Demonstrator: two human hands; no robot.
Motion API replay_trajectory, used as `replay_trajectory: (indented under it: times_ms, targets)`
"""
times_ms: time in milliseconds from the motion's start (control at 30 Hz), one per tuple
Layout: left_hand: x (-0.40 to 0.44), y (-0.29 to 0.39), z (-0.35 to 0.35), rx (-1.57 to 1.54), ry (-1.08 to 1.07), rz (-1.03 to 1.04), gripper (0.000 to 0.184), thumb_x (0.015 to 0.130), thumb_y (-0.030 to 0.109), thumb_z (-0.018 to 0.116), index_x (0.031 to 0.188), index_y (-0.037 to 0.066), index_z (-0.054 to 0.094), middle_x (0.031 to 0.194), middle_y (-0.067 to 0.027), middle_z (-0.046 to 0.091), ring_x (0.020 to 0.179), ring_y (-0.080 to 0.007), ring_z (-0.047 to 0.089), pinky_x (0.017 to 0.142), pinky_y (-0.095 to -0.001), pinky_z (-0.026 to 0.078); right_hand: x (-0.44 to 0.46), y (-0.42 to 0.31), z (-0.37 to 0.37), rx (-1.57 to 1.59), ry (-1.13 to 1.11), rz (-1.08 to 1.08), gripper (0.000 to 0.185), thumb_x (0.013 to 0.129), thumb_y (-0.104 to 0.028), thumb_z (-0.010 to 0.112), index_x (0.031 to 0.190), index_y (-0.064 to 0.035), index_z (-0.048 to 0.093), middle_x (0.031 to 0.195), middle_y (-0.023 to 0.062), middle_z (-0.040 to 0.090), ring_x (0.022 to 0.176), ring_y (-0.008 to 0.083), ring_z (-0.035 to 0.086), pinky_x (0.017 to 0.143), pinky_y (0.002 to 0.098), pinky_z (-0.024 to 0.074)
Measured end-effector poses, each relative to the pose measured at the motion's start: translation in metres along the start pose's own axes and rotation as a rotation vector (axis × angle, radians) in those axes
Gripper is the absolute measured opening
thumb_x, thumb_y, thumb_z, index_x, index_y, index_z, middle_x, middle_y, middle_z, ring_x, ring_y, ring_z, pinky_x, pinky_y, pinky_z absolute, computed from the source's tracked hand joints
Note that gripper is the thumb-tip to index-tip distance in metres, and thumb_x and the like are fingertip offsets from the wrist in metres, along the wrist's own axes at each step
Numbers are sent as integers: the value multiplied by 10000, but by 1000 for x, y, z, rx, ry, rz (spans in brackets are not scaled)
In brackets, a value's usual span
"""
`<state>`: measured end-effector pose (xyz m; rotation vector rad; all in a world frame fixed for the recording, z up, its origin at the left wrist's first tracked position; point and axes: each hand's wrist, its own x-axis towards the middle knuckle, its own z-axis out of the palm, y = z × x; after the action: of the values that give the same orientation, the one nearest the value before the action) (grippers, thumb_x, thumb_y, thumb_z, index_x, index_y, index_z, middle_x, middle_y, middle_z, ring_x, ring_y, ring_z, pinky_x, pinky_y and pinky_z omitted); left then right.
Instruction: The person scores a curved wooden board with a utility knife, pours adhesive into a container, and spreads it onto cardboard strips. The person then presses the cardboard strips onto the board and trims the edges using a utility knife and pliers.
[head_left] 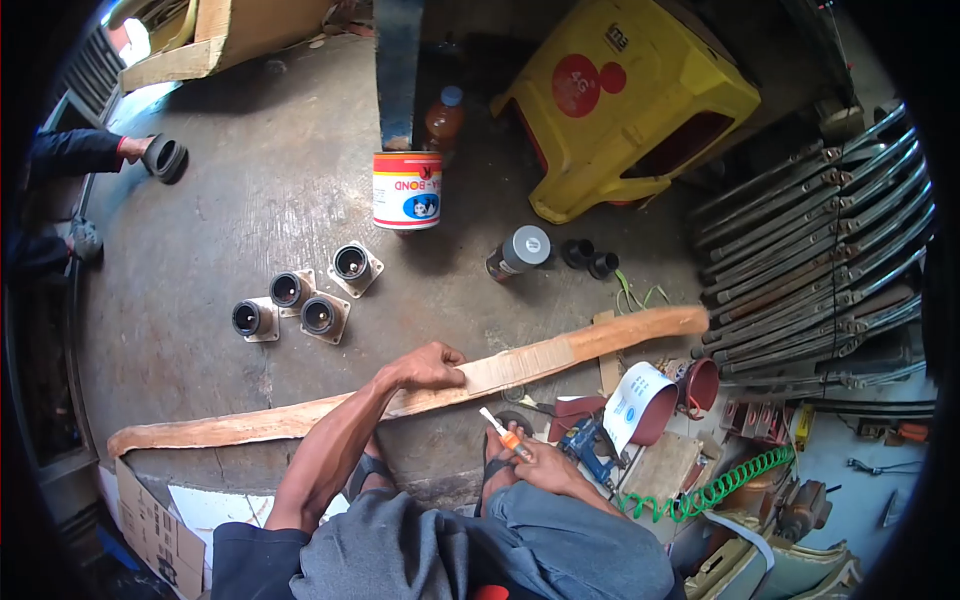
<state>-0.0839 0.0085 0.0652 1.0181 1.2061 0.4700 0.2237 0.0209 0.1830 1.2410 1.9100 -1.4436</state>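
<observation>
A long, slightly curved wooden strip [240, 425] lies across the view, with a paler band [520, 367] along its middle right part. My left hand [425, 367] is closed on the strip near its middle, fingers curled over the far edge. Lower right, over my knee, my right hand [545, 466] holds a small glue bottle [512, 440] with a thin white nozzle and an orange body. The nozzle points up and left, apart from the strip. Part of the bottle is hidden by the fingers.
Beyond the strip stand several black round fittings on square plates [318, 315], a K-Bond can [407, 190], a spray can [520, 252] and a yellow stool [620, 100]. Metal frames [820, 250], a blue tool [590, 447] and a green coiled hose [715, 490] crowd the right. Another person's foot [165, 158] shows left.
</observation>
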Motion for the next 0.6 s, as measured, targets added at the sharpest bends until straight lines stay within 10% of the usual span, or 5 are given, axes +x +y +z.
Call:
replay_trajectory:
  times_ms: [133,600]
  targets:
    - [7,18,0,-87,-38,-84,298,889,300,706,1025,46,781,773,23,651,715,-102,551,644,-320,453,5,-27,-1,10,-50,248,391,829,-171,581,1176,-14,672,1132,256,698,1119,418,659,978,449,516]
    - [14,10,15,-57,69,5,397,948,436,729,977,46,793,679,-2,601,640,-118,510,593,-355,414,34,2,40,13,266,-206,257,860,-92,567,1093,-32,656,1021,183,675,1053,408,648,929,466,510]
